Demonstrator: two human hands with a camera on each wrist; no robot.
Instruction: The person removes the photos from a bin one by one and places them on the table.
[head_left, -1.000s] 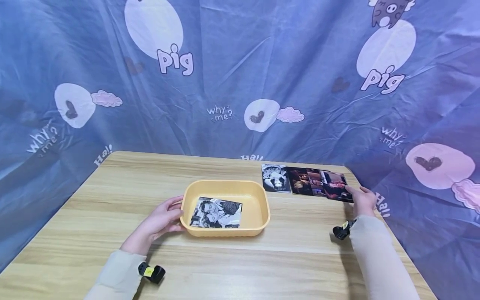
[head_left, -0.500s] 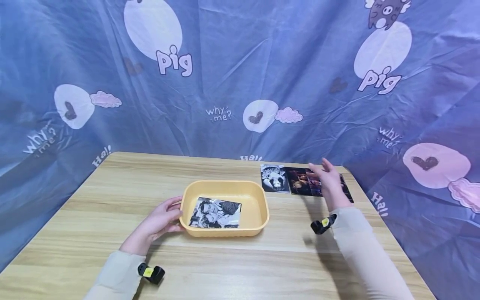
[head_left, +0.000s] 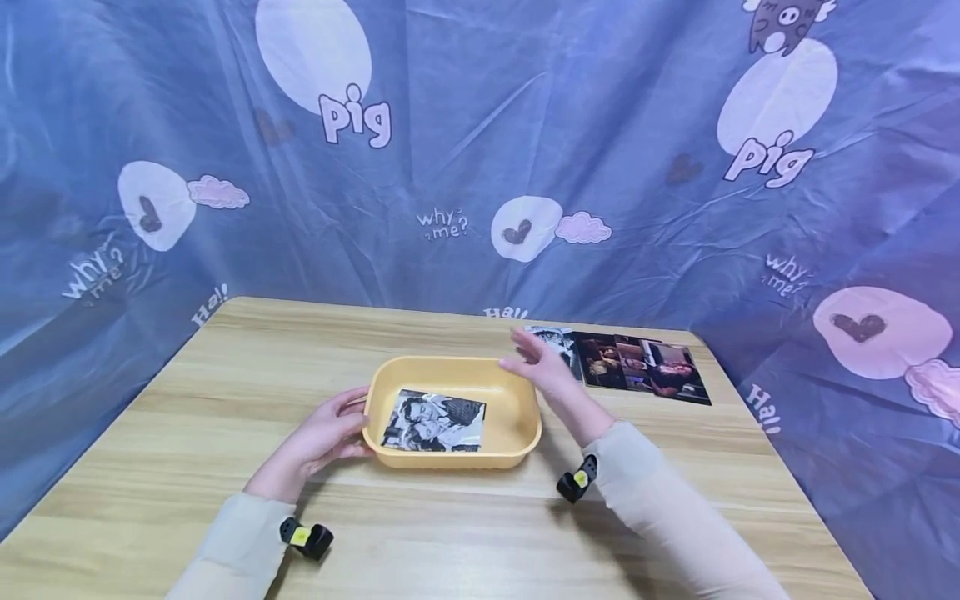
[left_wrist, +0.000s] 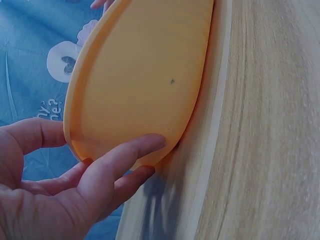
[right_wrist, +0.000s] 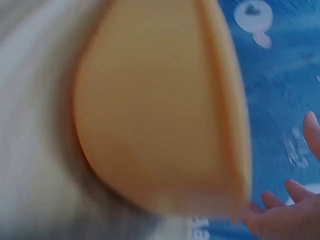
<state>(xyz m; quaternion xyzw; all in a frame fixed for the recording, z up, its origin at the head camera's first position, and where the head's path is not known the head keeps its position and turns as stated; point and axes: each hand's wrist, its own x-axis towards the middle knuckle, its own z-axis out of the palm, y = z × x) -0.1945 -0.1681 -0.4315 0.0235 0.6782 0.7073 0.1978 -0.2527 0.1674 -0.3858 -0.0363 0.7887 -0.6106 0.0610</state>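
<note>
A yellow plastic tray (head_left: 510, 421) stands on the table with a black-and-white photo (head_left: 438, 422) lying face up inside, toward its left. My left hand (head_left: 330, 433) rests at the tray's left end. In the left wrist view, fingertips (left_wrist: 150, 144) touch the outer wall, and another digit reaches the rim. My right hand (head_left: 547, 371) is over the tray's back right corner, its fingers spread and nothing in them. The right wrist view catches only part of that hand (right_wrist: 287, 215) beside the blurred tray wall.
Behind the right hand, a black-and-white photo (head_left: 558, 343) is partly covered from view. Several dark colour photos (head_left: 678, 373) overlap in a row at the table's back right. A patterned blue curtain (head_left: 450, 167) surrounds the wooden table (head_left: 187, 400).
My right hand has left the row of photos and swung left to the tray's right end. The left hand keeps its place on the tray.
</note>
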